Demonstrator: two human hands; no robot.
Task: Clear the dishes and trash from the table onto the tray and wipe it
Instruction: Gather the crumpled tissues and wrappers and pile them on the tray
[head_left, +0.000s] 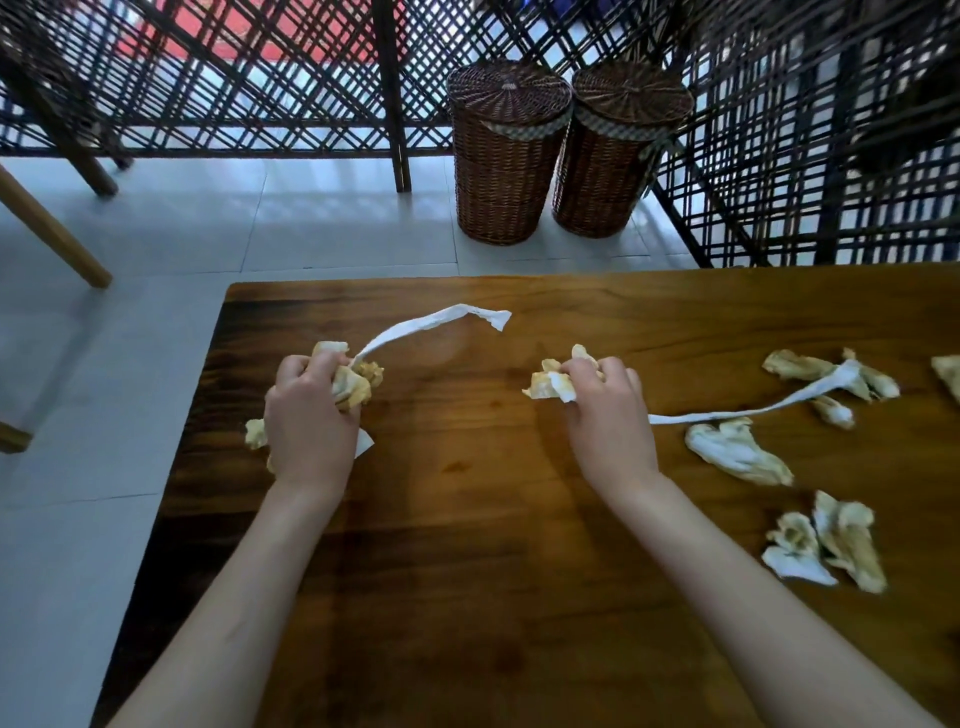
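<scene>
Both hands, the left hand (306, 415) and right hand (605, 410), squeeze scrunched-up tissues (353, 384) near the table's (467, 571) far edge, so loose bits could fall off.

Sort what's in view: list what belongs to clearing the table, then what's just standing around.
Belongs to the job:
left hand gripping a wad of soiled tissues
right hand pinching another soiled tissue
loose soiled tissues on the wooden table

Just standing about:
two lidded wicker baskets
lattice screen
</scene>
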